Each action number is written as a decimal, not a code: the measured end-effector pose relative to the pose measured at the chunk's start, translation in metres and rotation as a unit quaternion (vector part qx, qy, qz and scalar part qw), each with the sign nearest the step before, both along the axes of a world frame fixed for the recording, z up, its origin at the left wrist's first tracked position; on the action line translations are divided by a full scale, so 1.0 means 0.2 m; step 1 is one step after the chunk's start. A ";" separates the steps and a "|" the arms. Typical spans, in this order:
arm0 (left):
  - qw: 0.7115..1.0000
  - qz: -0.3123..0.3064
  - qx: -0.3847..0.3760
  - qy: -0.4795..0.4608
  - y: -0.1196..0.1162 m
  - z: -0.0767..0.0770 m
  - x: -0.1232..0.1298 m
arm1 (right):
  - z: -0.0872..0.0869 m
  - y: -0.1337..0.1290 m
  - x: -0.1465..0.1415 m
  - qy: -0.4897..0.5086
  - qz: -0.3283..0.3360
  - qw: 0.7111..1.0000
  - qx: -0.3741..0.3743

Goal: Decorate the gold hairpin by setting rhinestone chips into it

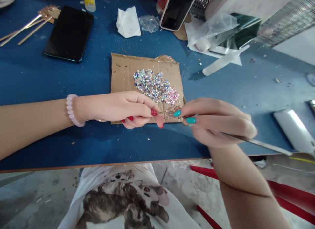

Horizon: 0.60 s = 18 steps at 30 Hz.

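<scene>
A wiry ornament (171, 111) is pinched by its stem in the left hand (133, 107); a slim metal tool (268, 146) is gripped in the right hand (219, 122). Both are best held lightly, over the near edge of the cardboard (120, 86), where glittering bits (152, 86) are heaped. A bottle (89, 1) is seen far left.

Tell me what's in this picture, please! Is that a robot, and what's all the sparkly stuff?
No robot here, just a person's two bare hands. There is one picture, from a camera worn on their head, looking forward and down.

On the blue table lies a piece of cardboard with a pile of sparkly bits. Farther back is a flat black device.

The left hand, with red nails, pinches a thin metal piece. The right hand, with teal nails, holds a slim tool.
</scene>
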State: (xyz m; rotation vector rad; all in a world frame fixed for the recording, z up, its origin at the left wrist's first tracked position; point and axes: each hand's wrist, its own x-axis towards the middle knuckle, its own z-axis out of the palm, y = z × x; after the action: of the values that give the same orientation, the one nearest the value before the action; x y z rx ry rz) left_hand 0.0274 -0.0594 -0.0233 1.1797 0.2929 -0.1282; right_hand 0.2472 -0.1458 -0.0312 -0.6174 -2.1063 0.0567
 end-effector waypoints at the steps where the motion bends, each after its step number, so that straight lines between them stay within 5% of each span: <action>1: 1.000 0.001 0.000 -0.002 0.00 0.00 0.00 | 0.00 0.00 0.00 0.006 0.001 1.000 -0.009; 18: 1.000 0.000 0.015 -0.005 0.01 -0.01 0.00 | 0.01 0.01 0.01 -0.022 0.030 0.999 -0.020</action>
State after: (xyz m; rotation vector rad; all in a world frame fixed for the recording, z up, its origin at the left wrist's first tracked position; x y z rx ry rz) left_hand 0.0274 -0.0584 -0.0250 1.2096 0.2864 -0.1178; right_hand 0.2497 -0.1436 -0.0283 -0.5844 -2.1698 0.1195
